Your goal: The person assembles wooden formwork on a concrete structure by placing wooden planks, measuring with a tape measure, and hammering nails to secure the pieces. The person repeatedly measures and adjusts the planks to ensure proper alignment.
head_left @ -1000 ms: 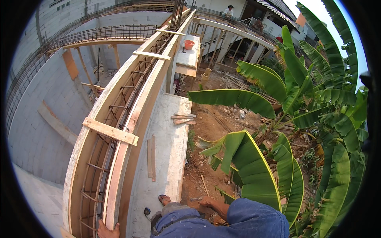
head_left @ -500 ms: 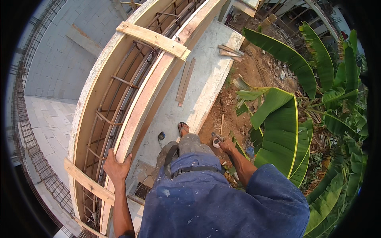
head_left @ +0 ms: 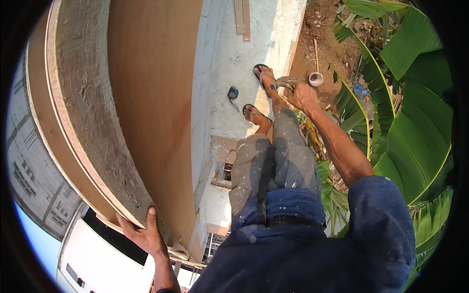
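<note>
My left hand [head_left: 144, 235] grips the lower end of a curved wooden formwork board [head_left: 90, 83], thumb on its rough grey edge and fingers round the far side. Beside that edge, a smooth brown plywood face [head_left: 151, 97] drops toward the ledge. My right hand [head_left: 304, 99] is closed round a hammer [head_left: 283, 84]. Its metal head points left, above my foot, while most of the handle is hidden by the hand. A white cup-like container [head_left: 316, 79] lies beyond this hand, on or above the brown soil.
I stand in sandals on a pale concrete ledge [head_left: 234, 73]. A tape measure [head_left: 233, 93] and wooden strips [head_left: 242, 19] lie on it. Below the ledge's right edge are soil and large banana leaves [head_left: 415, 112]. White walls and roofs [head_left: 97, 249] show far down on the left.
The view has swung left and closer to the formwork. My left hand has shifted to the board's end. The hammer stays in my right hand, now raised nearer my feet in view.
</note>
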Tool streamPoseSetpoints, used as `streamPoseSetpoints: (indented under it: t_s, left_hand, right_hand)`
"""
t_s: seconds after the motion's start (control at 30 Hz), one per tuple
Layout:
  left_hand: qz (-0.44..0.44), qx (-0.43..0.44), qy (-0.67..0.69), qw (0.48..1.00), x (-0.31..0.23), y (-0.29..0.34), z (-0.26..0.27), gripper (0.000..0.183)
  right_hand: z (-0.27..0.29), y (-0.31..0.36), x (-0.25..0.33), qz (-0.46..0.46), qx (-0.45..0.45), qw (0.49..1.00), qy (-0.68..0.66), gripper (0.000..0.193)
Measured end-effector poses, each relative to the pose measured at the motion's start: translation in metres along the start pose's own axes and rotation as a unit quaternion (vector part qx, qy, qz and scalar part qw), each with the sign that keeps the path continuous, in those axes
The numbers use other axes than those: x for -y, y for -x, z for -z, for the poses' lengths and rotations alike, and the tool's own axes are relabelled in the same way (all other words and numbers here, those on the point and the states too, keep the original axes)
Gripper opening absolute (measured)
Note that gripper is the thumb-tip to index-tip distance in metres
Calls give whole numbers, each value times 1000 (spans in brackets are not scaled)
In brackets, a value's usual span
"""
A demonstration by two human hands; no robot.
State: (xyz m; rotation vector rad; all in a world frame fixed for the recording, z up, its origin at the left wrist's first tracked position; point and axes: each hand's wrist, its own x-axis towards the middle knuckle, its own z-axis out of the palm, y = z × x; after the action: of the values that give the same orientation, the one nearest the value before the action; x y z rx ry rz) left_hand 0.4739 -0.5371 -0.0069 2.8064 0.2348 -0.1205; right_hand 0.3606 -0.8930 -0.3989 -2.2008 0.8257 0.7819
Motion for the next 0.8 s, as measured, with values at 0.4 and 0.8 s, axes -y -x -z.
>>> streamPoseSetpoints:
  t_s: [0.4,0.8]
  left_hand:
    - [84,77,-3,993,38,14,-178,66]
    - [22,99,-73,992,63,-9,-226,71]
  right_hand:
    - [-394,-212,44,423,144,853,268,35]
    - [-468,-249,69,443,96,809,374,36]
